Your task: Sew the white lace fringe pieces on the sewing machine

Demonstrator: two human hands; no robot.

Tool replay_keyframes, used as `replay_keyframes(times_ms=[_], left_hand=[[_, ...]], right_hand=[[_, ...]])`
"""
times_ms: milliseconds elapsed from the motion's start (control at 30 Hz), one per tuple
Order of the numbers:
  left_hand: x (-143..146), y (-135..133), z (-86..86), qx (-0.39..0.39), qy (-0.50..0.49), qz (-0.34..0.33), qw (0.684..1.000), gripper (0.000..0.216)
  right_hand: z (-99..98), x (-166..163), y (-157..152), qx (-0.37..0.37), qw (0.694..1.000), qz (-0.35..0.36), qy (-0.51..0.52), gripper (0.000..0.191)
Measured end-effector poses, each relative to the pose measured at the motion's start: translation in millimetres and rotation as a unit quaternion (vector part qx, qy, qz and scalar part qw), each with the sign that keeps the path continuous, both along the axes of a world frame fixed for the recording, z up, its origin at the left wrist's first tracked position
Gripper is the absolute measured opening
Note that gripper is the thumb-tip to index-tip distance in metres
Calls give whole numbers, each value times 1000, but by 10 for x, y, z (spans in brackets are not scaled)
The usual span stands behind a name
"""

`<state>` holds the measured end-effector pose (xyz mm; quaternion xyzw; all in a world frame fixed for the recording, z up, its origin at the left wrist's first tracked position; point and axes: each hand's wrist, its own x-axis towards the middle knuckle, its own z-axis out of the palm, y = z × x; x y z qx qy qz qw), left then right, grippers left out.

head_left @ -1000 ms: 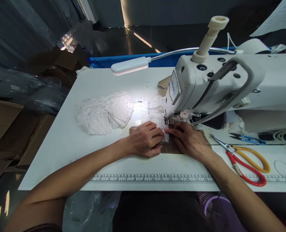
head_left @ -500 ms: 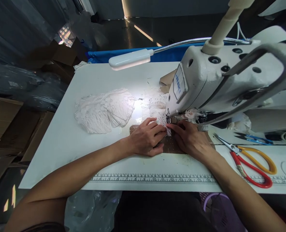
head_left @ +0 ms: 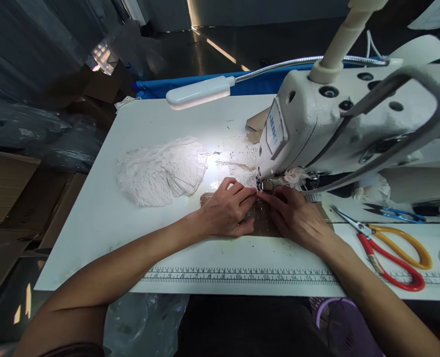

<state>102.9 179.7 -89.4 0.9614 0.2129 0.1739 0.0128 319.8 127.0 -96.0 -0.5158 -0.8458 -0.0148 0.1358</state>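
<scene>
White lace fabric [head_left: 240, 161] lies under the needle area of a white sewing machine [head_left: 305, 119] and spreads away behind my fingers. My left hand [head_left: 227, 208] is bent over the lace's near edge, its fingertips pinching it just left of the presser foot [head_left: 266, 186]. From the right, my right hand [head_left: 300, 215] reaches in, index fingertip meeting the left fingers at the same edge. Its thumb is tucked below, partly hidden. Beneath both hands is a brown plate [head_left: 262, 228] with thread scraps.
A pile of white lace pieces [head_left: 162, 171] lies left on the white table [head_left: 104, 238]. Red-and-yellow-handled scissors [head_left: 391, 248] and blue snips [head_left: 398, 214] lie right. A lamp [head_left: 199, 92] hangs above; a ruler strip [head_left: 238, 276] runs along the front edge.
The near end of the lace has moved away from me, toward the presser foot, and less of it shows between my hands. My left fingertips have come closer to the right ones.
</scene>
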Motion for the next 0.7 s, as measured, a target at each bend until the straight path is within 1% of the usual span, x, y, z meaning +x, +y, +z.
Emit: replay_keyframes(times_ms=[100,167,367,500,600,700], left_hand=[[8,5,11,6,17,8,1000,42],[15,11,20,7,28,13,1000,44],[27,51,58,-1,43,21,999,47],[30,71,58,-10,40,24,999,50],[32,76,38,-6,33,30,999,53],[31,82,23,-2,33,36,999,57]], right_hand=[[7,16,-15,9,999,24,35,41],[14,17,-16,4,999,25,40,41],[21,-12,2,-24,1000,-6,12,40],[2,-15,-3,-26,999,-7,23,41],[17,32,-11,-39,996,-21,79,41],[92,138,12,-88,980,-52,173,38]])
